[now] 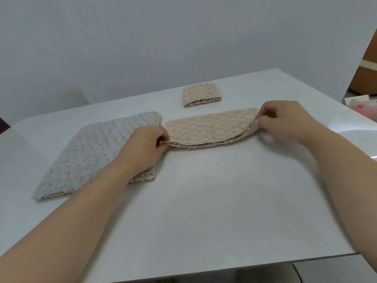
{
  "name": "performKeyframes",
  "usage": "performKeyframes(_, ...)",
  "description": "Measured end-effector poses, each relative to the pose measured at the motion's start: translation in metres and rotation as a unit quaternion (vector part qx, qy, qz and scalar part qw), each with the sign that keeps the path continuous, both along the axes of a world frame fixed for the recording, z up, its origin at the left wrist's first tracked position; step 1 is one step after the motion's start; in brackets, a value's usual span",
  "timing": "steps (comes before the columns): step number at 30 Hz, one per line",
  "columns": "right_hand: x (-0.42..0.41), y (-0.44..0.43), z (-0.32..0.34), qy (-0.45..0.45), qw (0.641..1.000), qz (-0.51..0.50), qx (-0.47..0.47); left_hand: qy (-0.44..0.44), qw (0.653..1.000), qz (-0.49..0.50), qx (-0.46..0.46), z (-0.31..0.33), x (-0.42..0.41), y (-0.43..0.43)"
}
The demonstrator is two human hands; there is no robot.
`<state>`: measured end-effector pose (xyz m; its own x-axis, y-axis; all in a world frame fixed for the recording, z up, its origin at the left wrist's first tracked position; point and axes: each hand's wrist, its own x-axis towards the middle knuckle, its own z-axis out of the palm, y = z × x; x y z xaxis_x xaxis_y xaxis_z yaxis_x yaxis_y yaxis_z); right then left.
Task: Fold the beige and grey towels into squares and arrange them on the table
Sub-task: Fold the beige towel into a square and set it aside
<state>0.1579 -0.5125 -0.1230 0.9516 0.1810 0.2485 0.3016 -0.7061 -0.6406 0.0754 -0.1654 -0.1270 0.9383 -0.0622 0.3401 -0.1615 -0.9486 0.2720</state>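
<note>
A beige towel (208, 128) lies folded into a long strip across the middle of the white table (204, 201). My left hand (146, 145) pinches its near left corner. My right hand (285, 119) pinches its right end, lifted slightly off the table. A small beige towel folded into a square (201, 94) sits farther back. To the left lies a stack (98, 154) with a grey towel on top and beige edges showing beneath. My left wrist rests over the stack's right edge.
A plain grey wall stands behind the table. A brown cardboard box (365, 64) is at the far right. Below it sits a white container with something pink (363, 105). The table's near edge runs along the bottom right.
</note>
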Motion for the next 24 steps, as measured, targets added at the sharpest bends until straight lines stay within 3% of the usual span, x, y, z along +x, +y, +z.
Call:
performKeyframes(7, 0.0, -0.003, -0.001, 0.009, 0.998, -0.011, -0.067, -0.004, 0.996, -0.036, 0.077, -0.001, -0.007, -0.006)
performKeyframes(17, -0.005, -0.006, 0.006, 0.035, 0.994, -0.022, -0.099, 0.087, 0.994, -0.038, 0.06, 0.007, -0.019, -0.009)
performKeyframes(24, -0.006, -0.004, 0.006, 0.03, 0.991, -0.017, -0.131, 0.101, 0.987, -0.046, 0.117, 0.016, -0.03, -0.017)
